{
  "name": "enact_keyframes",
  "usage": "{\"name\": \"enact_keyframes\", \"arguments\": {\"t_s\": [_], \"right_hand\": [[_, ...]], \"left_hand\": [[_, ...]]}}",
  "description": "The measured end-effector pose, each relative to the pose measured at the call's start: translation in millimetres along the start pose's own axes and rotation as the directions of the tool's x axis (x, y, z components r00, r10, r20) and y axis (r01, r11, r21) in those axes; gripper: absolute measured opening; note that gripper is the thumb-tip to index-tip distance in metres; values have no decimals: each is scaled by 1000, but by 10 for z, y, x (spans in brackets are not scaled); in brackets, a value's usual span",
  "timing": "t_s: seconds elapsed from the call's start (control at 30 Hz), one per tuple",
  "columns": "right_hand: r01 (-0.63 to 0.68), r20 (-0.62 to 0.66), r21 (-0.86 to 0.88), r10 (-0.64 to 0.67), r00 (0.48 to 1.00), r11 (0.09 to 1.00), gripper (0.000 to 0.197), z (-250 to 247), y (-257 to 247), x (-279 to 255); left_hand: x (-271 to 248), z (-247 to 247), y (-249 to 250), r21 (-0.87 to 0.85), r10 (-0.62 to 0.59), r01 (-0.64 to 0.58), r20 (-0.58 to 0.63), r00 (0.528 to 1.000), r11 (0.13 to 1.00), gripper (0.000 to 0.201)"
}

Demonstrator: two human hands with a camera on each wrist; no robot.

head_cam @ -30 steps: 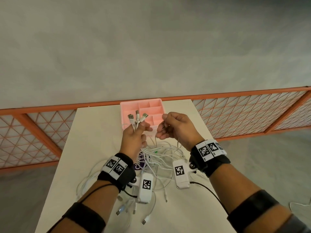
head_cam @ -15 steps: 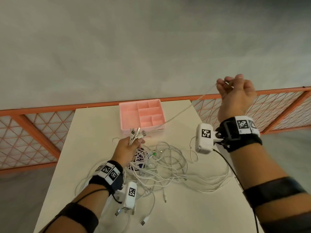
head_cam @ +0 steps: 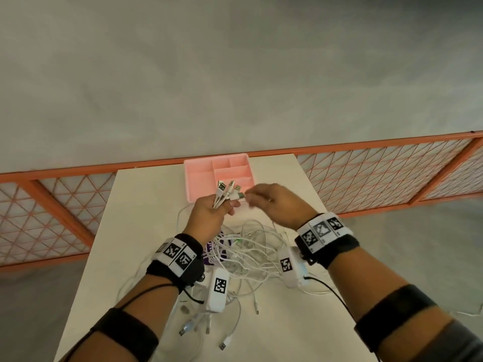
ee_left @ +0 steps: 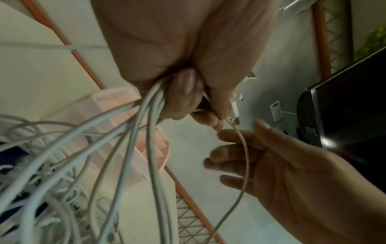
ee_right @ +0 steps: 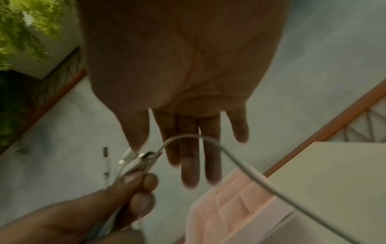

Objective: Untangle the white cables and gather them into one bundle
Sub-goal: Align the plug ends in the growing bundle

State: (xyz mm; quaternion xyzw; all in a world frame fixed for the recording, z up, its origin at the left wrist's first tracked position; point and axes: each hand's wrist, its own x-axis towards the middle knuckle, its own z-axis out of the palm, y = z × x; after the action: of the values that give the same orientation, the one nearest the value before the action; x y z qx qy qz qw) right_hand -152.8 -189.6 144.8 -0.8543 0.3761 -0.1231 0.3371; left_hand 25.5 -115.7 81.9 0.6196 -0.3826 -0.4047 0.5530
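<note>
My left hand (head_cam: 210, 214) is raised over the table and grips several white cable ends, their USB plugs (head_cam: 228, 190) fanning upward. The cords trail down to the tangle of white cables (head_cam: 251, 253) on the table. My right hand (head_cam: 273, 202) hovers just right of the plugs with its fingers straight and holds nothing. In the left wrist view the bunch of cords (ee_left: 150, 132) leaves the left fist (ee_left: 188, 92), and one cord curves past the open right hand (ee_left: 282, 165). In the right wrist view the extended fingers (ee_right: 190, 165) are behind that cord (ee_right: 229, 156).
A pink compartment tray (head_cam: 198, 178) stands at the far edge of the cream table (head_cam: 146, 205), just beyond my hands. A purple item (head_cam: 211, 250) lies under the tangle. Loose plug ends (head_cam: 224, 344) lie near the front. An orange mesh fence (head_cam: 379, 173) runs behind the table.
Half a second ago my right hand was pulling one cable high to the right. It has come back beside the left hand and let go; the left hand has risen with its bunch.
</note>
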Motion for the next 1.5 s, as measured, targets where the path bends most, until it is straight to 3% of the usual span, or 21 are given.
{"name": "enact_keyframes", "arguments": {"t_s": [0.03,0.1,0.23,0.4,0.53,0.63,0.73,0.83,0.93,0.97,1.0,1.13,1.2,1.27,1.33,1.43,1.5], "right_hand": [[-3,56,-5,4,998,1000,30,53,-60,23],[-14,49,51,11,999,999,31,86,-122,70],[79,-225,293,-11,974,953,32,-87,-261,147],[272,-515,529,50,856,804,31,-442,-481,229],[452,-683,666,242,689,593,31,-820,-576,207],[515,-737,650,299,607,558,34,-1117,-554,161],[434,-739,610,279,613,663,32,-1161,-383,109],[232,-678,535,249,692,812,28,-980,-157,79],[51,-597,514,315,738,856,28,-834,132,42],[10,-603,520,359,712,854,27,-836,226,24],[-16,-632,536,414,655,844,26,-871,306,-7],[-45,-724,657,647,241,752,26,-1222,754,-285],[-45,-678,727,727,113,685,28,-1333,1016,-473],[-38,-579,813,813,66,582,20,-1346,1243,-637],[-81,-474,875,878,68,478,12,-1260,1419,-771],[-249,-338,900,934,118,358,23,-998,1655,-887],[-321,-270,892,944,190,320,24,-795,1841,-914]], "left_hand": [[-19,12,10,3,3,-3,-1,1000,1000,21],[-61,13,12,-75,-14,15,22,1000,997,18],[-126,-104,-110,-136,-52,61,69,996,989,22],[-182,-241,-317,-17,-115,116,39,993,993,23],[-190,-327,-439,82,-159,158,1,987,984,20],[-210,-392,-509,55,-190,192,-32,981,980,29],[-202,-376,-423,-63,-181,179,-33,983,982,24],[-181,-336,-246,-172,-146,147,19,989,974,20],[-170,-294,-121,-179,-104,108,35,994,978,23],[-163,-293,-111,-185,-99,101,17,995,978,23],[-156,-296,-111,-198,-100,97,-7,995,975,24],[-130,-367,-182,-275,-142,106,-113,983,956,27],[-136,-385,-174,-320,-157,112,-118,981,941,29],[-134,-377,-118,-360,-165,120,-98,981,925,29],[-129,-334,-9,-404,-178,133,-77,981,905,30],[-136,-226,212,-469,-173,151,-4,985,870,32],[-147,-139,365,-501,-142,150,54,988,853,32]]}}
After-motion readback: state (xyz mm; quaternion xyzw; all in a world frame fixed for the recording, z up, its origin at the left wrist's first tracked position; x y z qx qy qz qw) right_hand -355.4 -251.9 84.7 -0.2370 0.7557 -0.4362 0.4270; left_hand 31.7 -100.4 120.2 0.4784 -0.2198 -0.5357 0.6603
